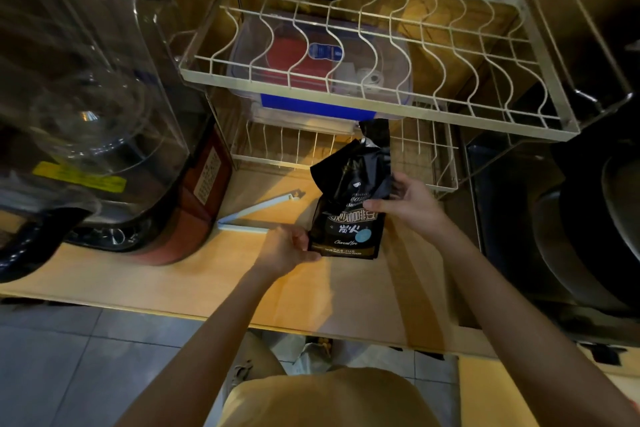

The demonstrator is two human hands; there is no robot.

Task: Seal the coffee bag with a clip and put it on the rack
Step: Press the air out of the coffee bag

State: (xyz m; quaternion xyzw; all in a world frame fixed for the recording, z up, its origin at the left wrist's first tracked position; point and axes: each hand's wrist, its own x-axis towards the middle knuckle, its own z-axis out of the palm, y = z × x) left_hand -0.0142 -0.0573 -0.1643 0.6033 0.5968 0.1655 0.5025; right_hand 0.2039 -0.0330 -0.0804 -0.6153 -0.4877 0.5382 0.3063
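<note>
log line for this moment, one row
black coffee bag upright, unsealed | left hand at base | right hand on side | light blue clip open on counter

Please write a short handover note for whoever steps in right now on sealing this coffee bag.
Left hand: supports the coffee bag at its lower left corner.
Right hand: grips the bag's right side.
Bag stands on the counter, top crumpled and unsealed.
Clip: lies open on the counter, left of the bag, untouched.
Done: nothing sealed yet.
Left: fold the top, clip it, set the bag on the rack.
</note>
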